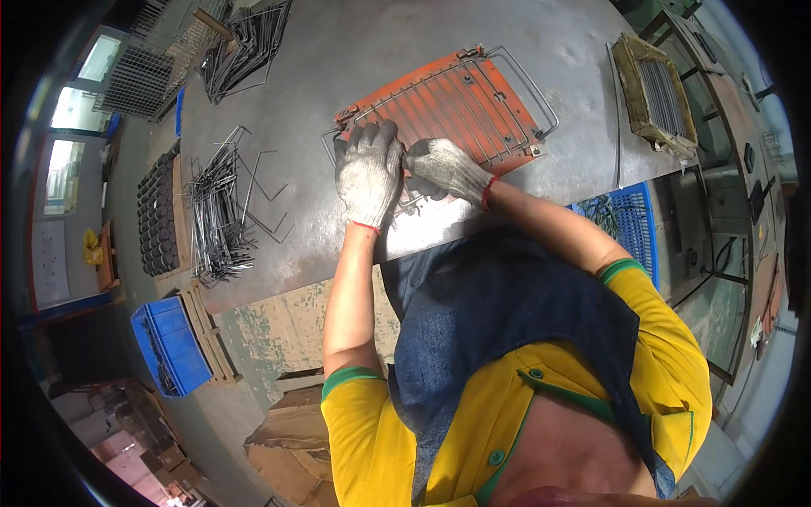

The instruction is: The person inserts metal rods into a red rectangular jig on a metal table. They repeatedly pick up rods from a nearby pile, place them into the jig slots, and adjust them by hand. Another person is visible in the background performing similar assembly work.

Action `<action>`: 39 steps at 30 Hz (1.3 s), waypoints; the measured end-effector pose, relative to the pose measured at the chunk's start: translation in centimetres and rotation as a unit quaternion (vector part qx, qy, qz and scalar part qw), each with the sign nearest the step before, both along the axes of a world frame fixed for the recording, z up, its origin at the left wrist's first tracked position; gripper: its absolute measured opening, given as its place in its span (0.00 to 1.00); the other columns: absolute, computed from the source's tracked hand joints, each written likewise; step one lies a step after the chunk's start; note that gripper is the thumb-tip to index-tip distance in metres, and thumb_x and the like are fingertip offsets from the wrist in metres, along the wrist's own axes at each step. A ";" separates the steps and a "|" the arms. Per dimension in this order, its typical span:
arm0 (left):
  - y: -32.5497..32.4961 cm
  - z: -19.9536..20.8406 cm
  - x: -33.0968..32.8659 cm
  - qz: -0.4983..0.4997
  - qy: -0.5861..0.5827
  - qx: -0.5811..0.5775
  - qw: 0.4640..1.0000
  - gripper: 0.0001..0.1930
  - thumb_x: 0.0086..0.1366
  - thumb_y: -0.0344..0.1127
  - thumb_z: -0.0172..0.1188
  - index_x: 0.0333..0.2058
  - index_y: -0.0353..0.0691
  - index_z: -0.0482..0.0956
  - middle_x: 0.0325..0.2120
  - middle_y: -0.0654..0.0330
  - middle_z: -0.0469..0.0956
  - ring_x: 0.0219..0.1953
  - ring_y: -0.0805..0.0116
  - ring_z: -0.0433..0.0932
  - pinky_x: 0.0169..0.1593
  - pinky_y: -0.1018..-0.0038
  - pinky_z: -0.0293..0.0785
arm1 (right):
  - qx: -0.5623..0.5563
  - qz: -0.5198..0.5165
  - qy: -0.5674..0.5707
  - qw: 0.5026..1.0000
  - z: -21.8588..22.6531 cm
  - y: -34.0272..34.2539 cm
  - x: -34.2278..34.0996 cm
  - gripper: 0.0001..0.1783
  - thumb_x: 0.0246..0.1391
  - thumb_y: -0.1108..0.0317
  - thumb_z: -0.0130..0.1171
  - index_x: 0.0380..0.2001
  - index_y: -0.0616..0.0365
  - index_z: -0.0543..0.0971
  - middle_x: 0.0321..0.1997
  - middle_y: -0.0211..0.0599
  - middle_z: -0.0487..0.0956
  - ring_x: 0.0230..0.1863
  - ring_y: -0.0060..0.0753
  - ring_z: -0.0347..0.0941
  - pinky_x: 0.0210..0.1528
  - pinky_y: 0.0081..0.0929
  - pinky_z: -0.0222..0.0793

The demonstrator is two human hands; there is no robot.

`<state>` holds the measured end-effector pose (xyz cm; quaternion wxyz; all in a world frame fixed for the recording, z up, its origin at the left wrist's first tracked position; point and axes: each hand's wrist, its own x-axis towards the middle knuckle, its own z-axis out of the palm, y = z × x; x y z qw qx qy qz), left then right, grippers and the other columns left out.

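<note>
An orange metal plate with small clamps lies on the steel table, and parallel wire rods form a wire rack on it. A bent wire handle juts from its far right end. My left hand, in a pale knitted glove with dark fingertips, rests with stretched fingers on the plate's near left corner. Beside it my right hand, gloved alike, is curled closed at the plate's near edge. Whatever its fingers hold is hidden beneath them.
Bent wire pieces lie heaped at the table's left, and more bent wires at the far left. A box of straight rods stands at the right edge. Blue crates sit below the table on both sides.
</note>
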<state>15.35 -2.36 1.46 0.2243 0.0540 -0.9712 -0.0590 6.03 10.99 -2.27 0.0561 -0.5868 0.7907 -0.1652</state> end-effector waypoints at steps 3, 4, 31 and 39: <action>0.2 0.2 0.1 0.016 -0.033 0.004 0.999 0.16 0.66 0.42 0.49 0.49 0.49 0.76 0.47 0.56 0.76 0.54 0.55 0.71 0.58 0.59 0.62 | 0.021 -0.020 -0.031 0.999 0.8 -0.3 0.8 0.16 0.54 0.57 0.54 0.30 0.61 0.79 0.27 0.46 0.79 0.31 0.47 0.78 0.33 0.42 0.75; 0.3 0.5 0.0 0.021 -0.046 -0.002 0.999 0.16 0.66 0.42 0.49 0.49 0.49 0.77 0.47 0.56 0.75 0.54 0.55 0.70 0.58 0.58 0.61 | -0.014 -0.036 -0.057 0.998 0.5 -0.2 0.9 0.16 0.55 0.57 0.53 0.31 0.61 0.78 0.28 0.46 0.79 0.31 0.48 0.78 0.34 0.42 0.75; -22.8 -2.8 9.2 0.346 -0.210 -0.070 0.912 0.12 0.60 0.42 0.55 0.32 0.42 0.82 0.32 0.46 0.81 0.38 0.46 0.80 0.40 0.56 0.76 | -0.166 -0.235 -0.220 0.932 5.3 11.7 1.4 0.14 0.58 0.69 0.54 0.47 0.57 0.79 0.37 0.35 0.81 0.31 0.27 0.78 0.31 0.25 0.74; -15.3 6.3 5.9 0.201 0.163 0.506 0.823 0.13 0.65 0.42 0.60 0.31 0.35 0.79 0.19 0.63 0.77 0.19 0.77 0.73 0.23 0.78 0.69 | -0.156 -0.260 -0.470 0.829 7.6 10.7 3.0 0.17 0.58 0.71 0.54 0.51 0.57 0.76 0.35 0.31 0.79 0.30 0.19 0.75 0.26 0.19 0.73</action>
